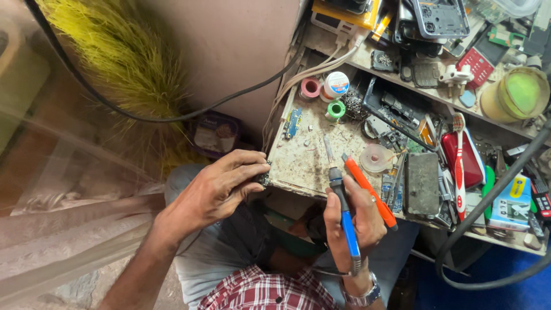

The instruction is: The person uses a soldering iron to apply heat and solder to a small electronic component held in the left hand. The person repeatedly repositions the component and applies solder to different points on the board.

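Small dark circuit part (263, 179), pinched in the fingertips of the left hand (221, 186), sits against the near left edge of the stained, solder-flecked worktop (298, 158). The right hand (353, 221) is curled shut around two tools at once: a blue-and-black soldering iron (342, 209) with its metal tip pointing up over the worktop, and an orange-handled tool (370, 192) just beside it. The iron's tip is well apart from the part, so judging by this, no joint is being worked right now. Rolls of pink, white and green tape (324, 92) lie toward the far left corner.
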